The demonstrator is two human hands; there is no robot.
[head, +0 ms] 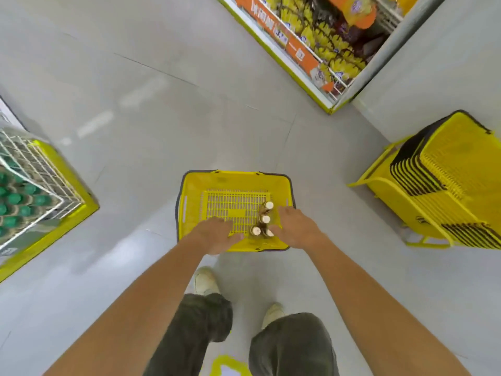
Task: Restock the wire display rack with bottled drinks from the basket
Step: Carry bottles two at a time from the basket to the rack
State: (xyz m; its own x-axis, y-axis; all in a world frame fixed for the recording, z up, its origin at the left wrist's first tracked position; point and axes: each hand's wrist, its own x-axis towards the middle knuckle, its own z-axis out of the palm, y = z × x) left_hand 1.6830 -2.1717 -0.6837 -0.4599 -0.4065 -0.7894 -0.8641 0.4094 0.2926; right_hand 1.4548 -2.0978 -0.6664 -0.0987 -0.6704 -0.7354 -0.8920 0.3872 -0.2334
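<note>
Four small brown white-capped bottles [262, 219] stand in near-right corner of yellow plastic basket [195, 191] on floor. Left hand [217, 234] open beside them; right hand [295, 226] against cluster, grip unclear. Likely rigid, slick (glass, perhaps); take body below cap.

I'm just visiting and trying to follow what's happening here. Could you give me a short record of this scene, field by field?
place: shop aisle, grey floor
basket: yellow basket on the floor, ahead of the person's feet
bottles: four white-capped bottles, upright in its near right part
left hand: left hand reaching in beside the bottles, fingers relaxed
right hand: right hand at the bottles' other side; grip unclear
wire rack: wire rack at left, holding green-capped bottles
also: stack of yellow baskets at right
</note>
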